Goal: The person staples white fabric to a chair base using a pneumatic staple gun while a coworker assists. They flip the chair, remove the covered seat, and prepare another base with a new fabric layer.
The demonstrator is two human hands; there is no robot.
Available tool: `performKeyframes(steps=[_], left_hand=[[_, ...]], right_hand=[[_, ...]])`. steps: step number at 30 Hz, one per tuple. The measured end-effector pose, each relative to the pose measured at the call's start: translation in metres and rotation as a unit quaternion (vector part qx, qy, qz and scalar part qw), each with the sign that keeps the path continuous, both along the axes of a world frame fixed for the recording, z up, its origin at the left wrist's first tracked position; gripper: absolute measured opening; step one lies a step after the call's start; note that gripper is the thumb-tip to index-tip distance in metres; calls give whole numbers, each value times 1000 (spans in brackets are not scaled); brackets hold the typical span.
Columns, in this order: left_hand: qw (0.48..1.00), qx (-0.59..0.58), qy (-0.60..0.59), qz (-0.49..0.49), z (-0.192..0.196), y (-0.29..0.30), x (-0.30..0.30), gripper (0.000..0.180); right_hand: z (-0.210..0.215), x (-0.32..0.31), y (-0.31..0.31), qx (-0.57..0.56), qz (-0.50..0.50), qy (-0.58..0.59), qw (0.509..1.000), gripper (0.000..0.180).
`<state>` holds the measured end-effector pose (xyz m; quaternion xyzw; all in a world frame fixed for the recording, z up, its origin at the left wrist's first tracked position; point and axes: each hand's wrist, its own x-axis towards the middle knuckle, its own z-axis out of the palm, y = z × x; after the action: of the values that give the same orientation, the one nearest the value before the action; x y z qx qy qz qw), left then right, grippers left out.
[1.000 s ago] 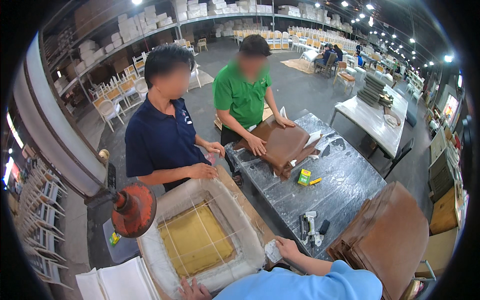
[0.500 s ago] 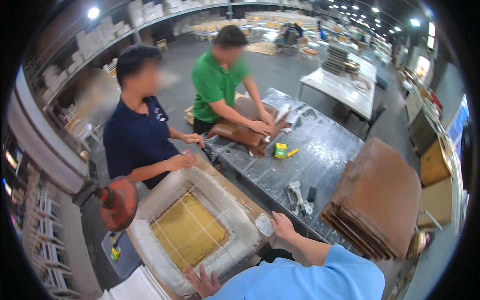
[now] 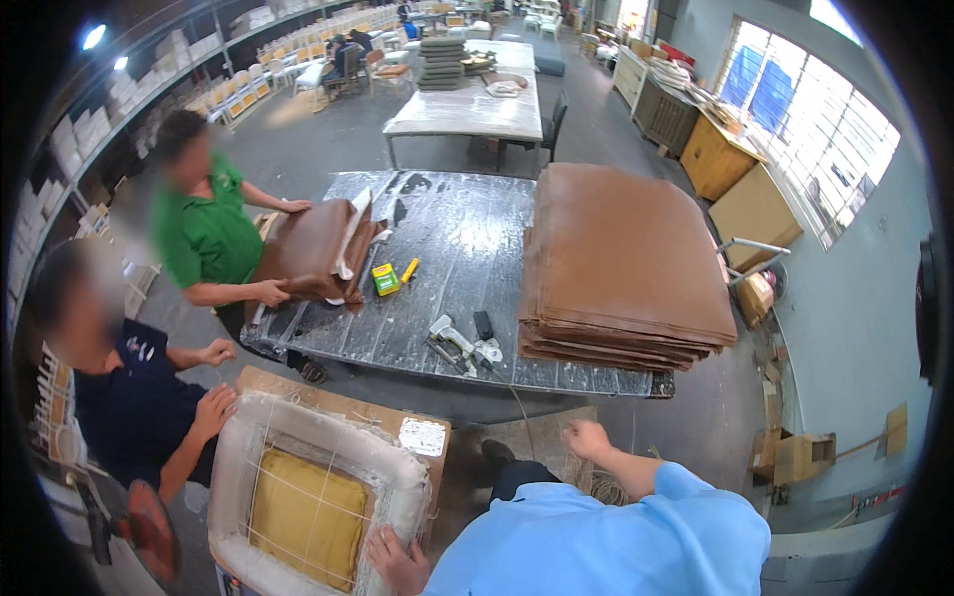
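My left hand (image 3: 397,562) rests on the near right edge of a white padded frame (image 3: 404,477), its fingers spread and holding nothing. Inside the frame lies a yellow panel (image 3: 308,512), with thin pale strings crossing over it. My right hand (image 3: 588,440) is in the air to the right of the frame, away from it and short of the metal-topped table; its fingers are loosely bent, with nothing seen in them. A white label (image 3: 422,437) lies on the cardboard (image 3: 343,405) beside the frame.
A tall stack of brown sheets (image 3: 631,258) stands on the metal-topped table (image 3: 447,228), near a tool with a hose (image 3: 452,338) and a green-yellow box (image 3: 385,279). One co-worker in green (image 3: 204,233) handles a brown bundle (image 3: 308,248); another in navy (image 3: 139,387) stands left.
My view has swung right. My right hand has drawn away from the cardboard by the label. My left hand stays on the frame. The green-shirted co-worker's hands have moved apart around the brown bundle.
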<state>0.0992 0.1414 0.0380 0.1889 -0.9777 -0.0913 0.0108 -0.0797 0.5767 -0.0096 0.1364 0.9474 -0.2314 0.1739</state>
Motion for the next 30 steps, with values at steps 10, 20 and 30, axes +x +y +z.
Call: performKeyframes(steps=[10,20,30], left_hand=[[994,52,88,38,15,14,-45,59],[979,28,123,163,29,61,-99,67],[947,69,83,303,41,58,-83,70]], right_hand=[[103,-178,49,-64,36,392,917,20],[144,-399,72,61,199,195,958,32],[138,-421,80,18,224,248,942,26]])
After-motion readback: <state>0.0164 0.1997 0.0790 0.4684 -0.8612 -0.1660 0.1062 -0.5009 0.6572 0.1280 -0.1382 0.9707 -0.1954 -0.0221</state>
